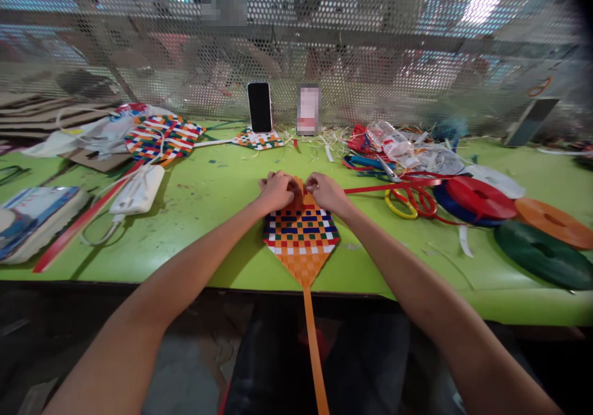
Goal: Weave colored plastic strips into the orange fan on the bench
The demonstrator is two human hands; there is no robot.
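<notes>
A woven fan-shaped mat (301, 237) of orange, white, blue, red and green strips lies on the green table (217, 230) in front of me. Its long orange strip (315, 347) hangs over the table's near edge. My left hand (277, 190) and my right hand (324, 191) are both at the mat's far edge, fingers curled and pinching the orange strip ends there. The fingertips nearly meet over the middle of that edge.
Rolls of red, orange, green and blue strip (532, 223) and yellow-handled scissors (403, 204) lie at the right. Finished woven mats (162, 137) and a white power bank (139, 191) lie at the left. A phone (259, 107) leans on the perforated screen.
</notes>
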